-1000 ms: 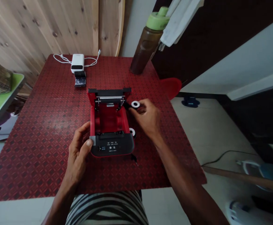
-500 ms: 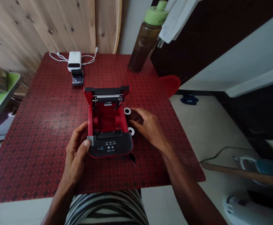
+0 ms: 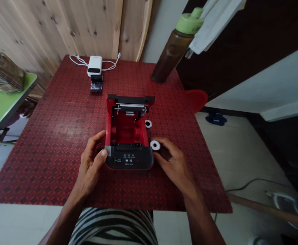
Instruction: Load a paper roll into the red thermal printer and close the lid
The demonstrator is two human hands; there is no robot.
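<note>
Two white-ended rolls are sitting outside the printer (image 3: pixel 128 132), just to its right, and the right hand (image 3: pixel 174 161) is now working with the nearer one instead of the farther. The far roll (image 3: pixel 150 126) is standing by itself on the table (image 3: pixel 57 160), close beside the printer's side wall, with no fingers reaching around it any more. The near roll (image 3: pixel 155 148) is showing its full white end and is sitting a little farther out from the printer than a moment ago. The right thumb is coming in from below and the curled fingers are wrapping round behind, so the hand is closing only as far as the roll's thickness is allowing, and it seems to be gripping it. Whether it is lifting the roll off the table, I cannot tell.

The left hand (image 3: pixel 91 163) is keeping its place: its thumb is resting on the front left corner of the control panel (image 3: pixel 129 160), and its bent fingers are bracing the side, their tips partly hiding. It is holding the printer steady.

The printer is lying in front of the person, its lid (image 3: pixel 130 99) standing up and its red inside showing. In my judgement, the change is meaning that attention is passing to the near roll, while both rolls are remaining outside.
</note>
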